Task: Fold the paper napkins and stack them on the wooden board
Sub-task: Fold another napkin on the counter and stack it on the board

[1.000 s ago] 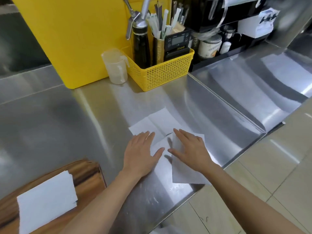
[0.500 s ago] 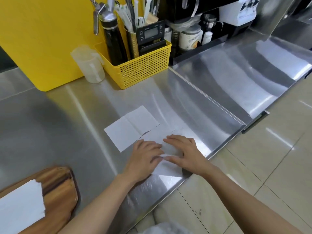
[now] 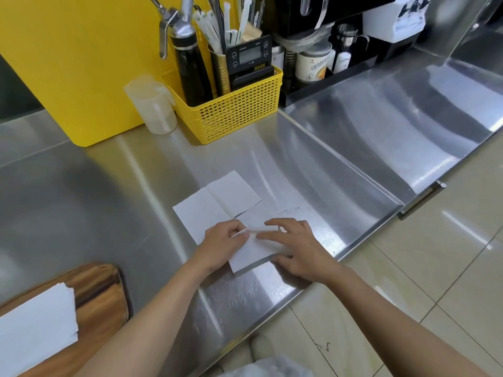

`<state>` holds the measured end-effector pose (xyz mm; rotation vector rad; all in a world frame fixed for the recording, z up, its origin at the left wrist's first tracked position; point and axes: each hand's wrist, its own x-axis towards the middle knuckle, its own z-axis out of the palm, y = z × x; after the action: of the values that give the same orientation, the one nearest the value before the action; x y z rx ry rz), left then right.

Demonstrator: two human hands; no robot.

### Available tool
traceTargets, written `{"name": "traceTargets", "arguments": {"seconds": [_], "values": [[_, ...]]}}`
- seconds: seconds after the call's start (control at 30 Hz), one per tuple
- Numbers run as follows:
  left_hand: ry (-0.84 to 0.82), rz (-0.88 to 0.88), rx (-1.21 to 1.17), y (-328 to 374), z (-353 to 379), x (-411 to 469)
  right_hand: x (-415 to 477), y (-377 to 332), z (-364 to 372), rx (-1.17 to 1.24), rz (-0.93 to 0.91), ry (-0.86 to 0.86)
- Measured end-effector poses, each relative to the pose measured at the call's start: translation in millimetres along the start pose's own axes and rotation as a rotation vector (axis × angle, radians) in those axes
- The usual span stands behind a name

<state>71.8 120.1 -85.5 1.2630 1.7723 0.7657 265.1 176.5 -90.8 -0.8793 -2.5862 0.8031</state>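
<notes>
A white paper napkin (image 3: 251, 253) lies on the steel counter near its front edge, folded small. My left hand (image 3: 223, 244) pinches its upper left edge between thumb and fingers. My right hand (image 3: 296, 247) rests with fingers spread on the napkin's right side, thumb at its lower edge. Just behind the hands lies another white napkin (image 3: 217, 202), opened flat with a crease down its middle. At the lower left is the wooden board (image 3: 100, 300) with a stack of folded napkins (image 3: 35, 327) on it, partly cut off by the frame.
A yellow basket (image 3: 239, 110) holding a black whipper bottle, straws and a scale stands at the back. A clear plastic jug (image 3: 156, 107) sits beside it, before a large yellow bin (image 3: 79, 63). The counter's edge (image 3: 353, 251) drops to a tiled floor on the right.
The hands have drawn the napkin closer and folded it smaller; the left hand now pinches its edge instead of pressing flat. The view has shifted so the board sits further left.
</notes>
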Motion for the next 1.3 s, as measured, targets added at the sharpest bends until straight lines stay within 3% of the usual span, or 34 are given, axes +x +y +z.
{"name": "traceTargets", "arguments": {"seconds": [0.2, 0.43, 0.57, 0.77, 0.9, 1.03, 1.3], "values": [[-0.012, -0.004, -0.016, -0.3, -0.1, -3.8, 3.7, 2.2, 5.0, 0.153, 0.055, 0.139], [-0.034, 0.007, -0.234, -1.0, -3.3, -9.6, 8.6, -9.9, -17.9, 0.542, 0.326, 0.237], [-0.110, 0.066, -0.374, 2.2, -3.8, -18.0, 9.3, -11.0, -19.1, 0.462, 0.418, 0.176], [0.076, 0.163, 0.001, -8.2, -0.6, -21.8, 10.6, -11.0, -4.8, 0.180, 0.443, 0.132], [0.048, 0.394, 0.255, -13.2, 0.5, -26.0, 7.7, -9.7, 3.0, 0.030, 0.411, 0.178], [0.020, 0.480, 0.422, -27.1, 5.1, -22.4, -1.5, -9.4, 4.0, -0.028, 0.296, 0.230], [0.053, 0.521, 0.595, -14.3, 8.6, -23.3, -22.4, -10.6, 12.3, -0.080, 0.170, -0.007]]}}
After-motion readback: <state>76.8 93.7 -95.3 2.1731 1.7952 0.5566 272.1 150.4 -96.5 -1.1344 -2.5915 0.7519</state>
